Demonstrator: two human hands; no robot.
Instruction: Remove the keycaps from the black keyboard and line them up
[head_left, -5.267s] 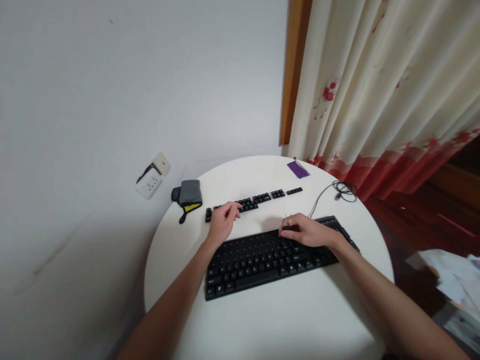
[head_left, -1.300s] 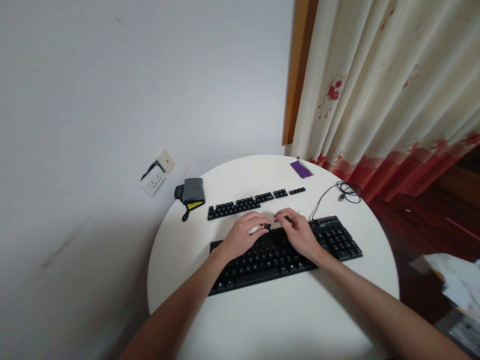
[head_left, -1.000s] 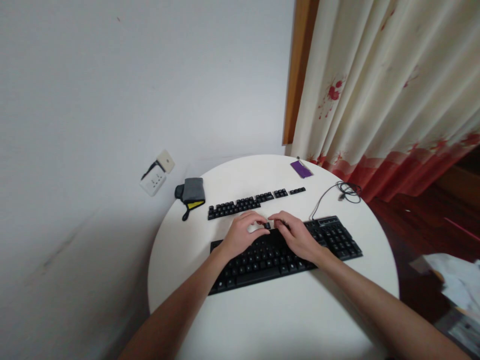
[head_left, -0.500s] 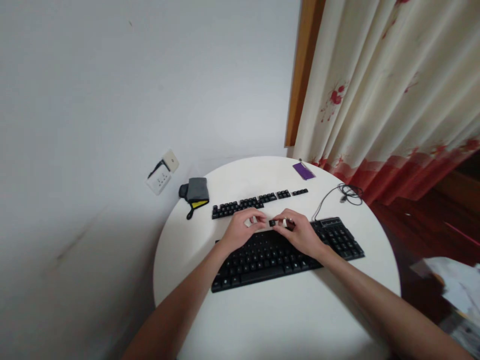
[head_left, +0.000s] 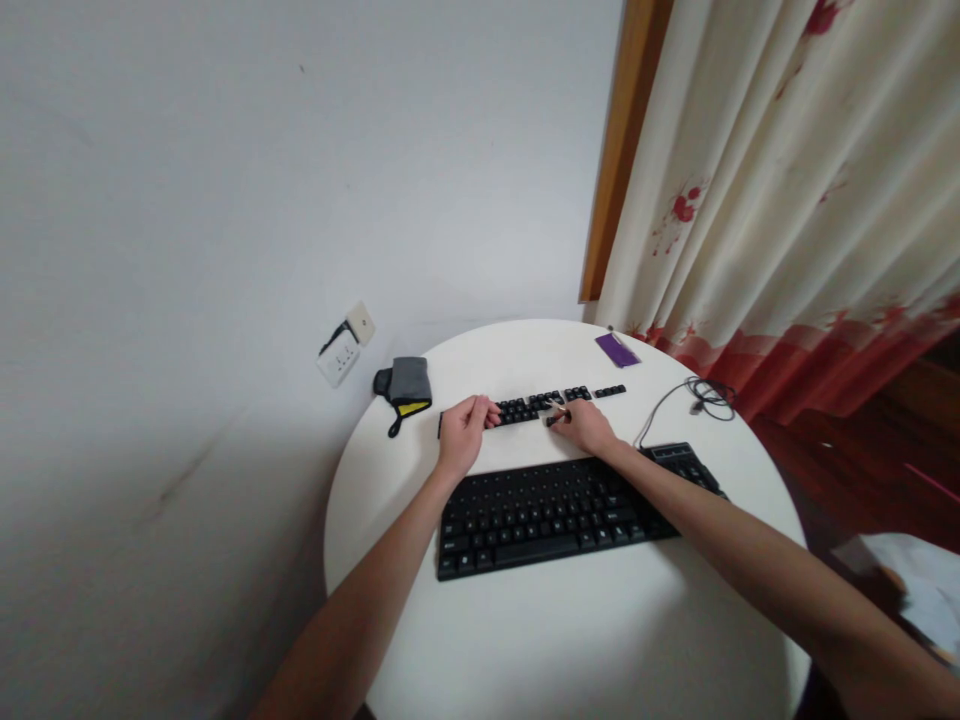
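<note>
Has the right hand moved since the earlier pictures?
Yes: judged against the keyboard, the right hand has moved forward, toward the loose keycaps.

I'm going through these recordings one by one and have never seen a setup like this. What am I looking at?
There is no machine here: a person works with two bare hands. The only view comes from a camera worn on the head, looking forward and down, so the forearms enter from the bottom edge.

On a round white table lies a black keyboard, its cable ending in a loose coil. Beyond it is a row of loose keycaps, with a grey pouch to the left and a purple packet farther back.

The right hand pinches a small dark piece, perhaps a keycap. The left hand is loosely curled at the row; whether it holds anything is unclear.
</note>
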